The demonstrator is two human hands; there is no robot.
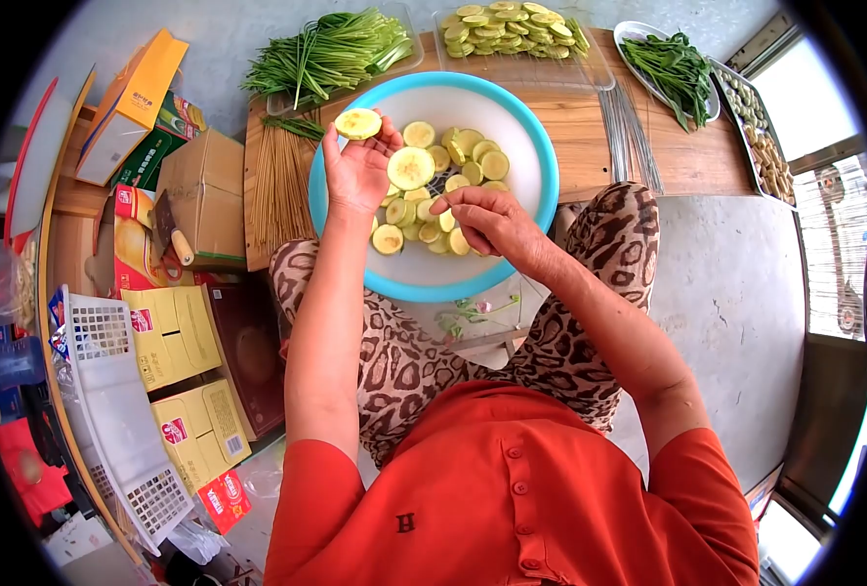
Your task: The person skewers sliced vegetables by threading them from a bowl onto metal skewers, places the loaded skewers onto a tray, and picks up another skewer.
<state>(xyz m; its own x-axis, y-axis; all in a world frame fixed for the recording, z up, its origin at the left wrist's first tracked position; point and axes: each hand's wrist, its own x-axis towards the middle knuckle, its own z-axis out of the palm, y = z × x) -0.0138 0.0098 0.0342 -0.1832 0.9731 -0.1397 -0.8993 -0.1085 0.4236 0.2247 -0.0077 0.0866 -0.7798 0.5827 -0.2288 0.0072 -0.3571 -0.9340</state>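
Palm up over the left part of a blue-rimmed white basin (547, 176), my left hand (360, 176) holds a zucchini slice (358, 123) at its fingertips. Another large zucchini slice (411, 168) appears between my two hands, above the others. My right hand (495, 223) is over the basin's right side, thumb and forefinger brought together near that slice; I cannot tell what is in the pinch. Below the hands, loose zucchini slices (388, 238) lie in the basin, with pale green skin edges and yellowish flesh.
Thin wooden skewers (279, 190) lie left of the basin, metal skewers (631, 137) to its right. Behind are green chives (336, 54), a tray of stacked zucchini slices (512, 31) and leafy greens (673, 73). Cartons (199, 190) and a knife (172, 230) are at left.
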